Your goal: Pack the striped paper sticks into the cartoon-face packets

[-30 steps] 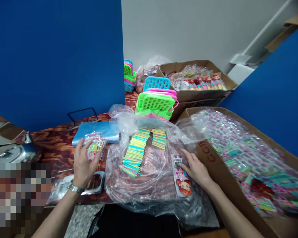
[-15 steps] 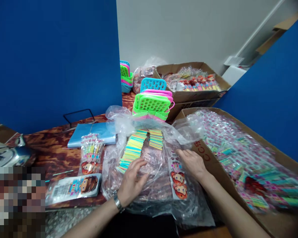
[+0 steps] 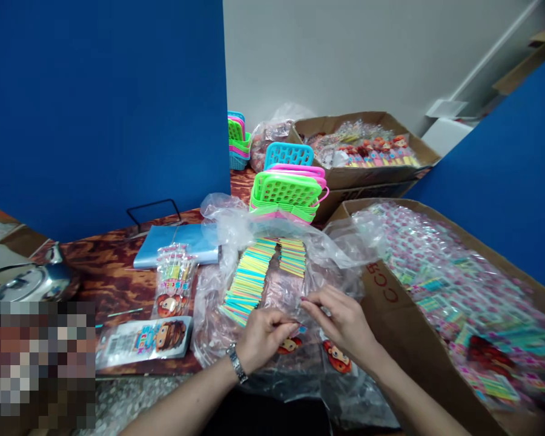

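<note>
My left hand (image 3: 266,339), a metal watch on its wrist, is closed in a pinch on a small clear plastic bag (image 3: 289,346) printed with a red-haired cartoon head. Thumb and fingers of my right hand (image 3: 343,318) come together just above it, seemingly at the bag's clear edge; the film there is hard to see. More printed plastic bags (image 3: 336,357) lie partly hidden below my right hand. Beyond my left hand, thin yellow, blue and orange sticks (image 3: 249,275) spread over a large clear plastic sheet (image 3: 211,303), with a shorter group (image 3: 292,257) beside them.
At the left lie a filled printed pack (image 3: 172,287), a flat stack of packs (image 3: 163,339), a blue folder-like stack (image 3: 177,245) and a metal kettle (image 3: 31,281). Plastic baskets (image 3: 288,191) stand behind. An open carton of packs (image 3: 436,290) borders the right.
My right hand has moved left from the printed bags toward my left hand. My left hand has closed from open, and a printed bag now shows between them. The view has shifted slightly.
</note>
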The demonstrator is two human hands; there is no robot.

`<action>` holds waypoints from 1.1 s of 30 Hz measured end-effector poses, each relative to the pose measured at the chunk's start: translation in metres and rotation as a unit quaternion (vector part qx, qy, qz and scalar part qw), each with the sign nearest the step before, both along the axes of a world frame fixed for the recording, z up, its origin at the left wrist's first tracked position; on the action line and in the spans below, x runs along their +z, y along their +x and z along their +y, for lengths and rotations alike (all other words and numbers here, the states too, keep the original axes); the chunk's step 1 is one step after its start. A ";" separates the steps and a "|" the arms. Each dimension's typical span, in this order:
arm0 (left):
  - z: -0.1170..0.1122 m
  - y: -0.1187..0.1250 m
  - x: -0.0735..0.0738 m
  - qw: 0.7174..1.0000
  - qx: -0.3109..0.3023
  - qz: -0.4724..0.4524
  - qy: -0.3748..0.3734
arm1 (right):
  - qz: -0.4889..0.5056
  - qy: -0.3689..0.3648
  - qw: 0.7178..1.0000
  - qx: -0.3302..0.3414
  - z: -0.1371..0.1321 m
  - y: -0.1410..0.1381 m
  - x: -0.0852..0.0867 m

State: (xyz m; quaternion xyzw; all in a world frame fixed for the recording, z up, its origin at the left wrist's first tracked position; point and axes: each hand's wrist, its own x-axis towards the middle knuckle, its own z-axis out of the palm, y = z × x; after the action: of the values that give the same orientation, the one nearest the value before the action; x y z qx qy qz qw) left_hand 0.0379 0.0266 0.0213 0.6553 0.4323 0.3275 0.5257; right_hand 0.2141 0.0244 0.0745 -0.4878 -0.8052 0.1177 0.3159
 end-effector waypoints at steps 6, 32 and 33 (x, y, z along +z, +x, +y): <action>-0.008 -0.016 -0.019 0.991 0.087 -0.021 -0.096 | -0.010 -0.155 0.982 0.103 0.034 0.005 -0.020; -0.023 -0.027 -0.020 0.985 0.080 -0.075 -0.130 | -0.307 -0.183 0.929 -0.100 0.124 0.004 -0.093; -0.022 -0.027 -0.020 0.985 0.082 -0.080 -0.132 | -0.284 -0.193 0.933 -0.103 0.125 0.005 -0.090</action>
State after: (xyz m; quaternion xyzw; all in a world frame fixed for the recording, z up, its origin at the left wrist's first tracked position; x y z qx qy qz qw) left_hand 0.0105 0.0045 0.0016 0.5144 0.4807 0.3608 0.6116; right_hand 0.2193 0.1497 -0.0160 -0.6329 -0.7683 0.0942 -0.0163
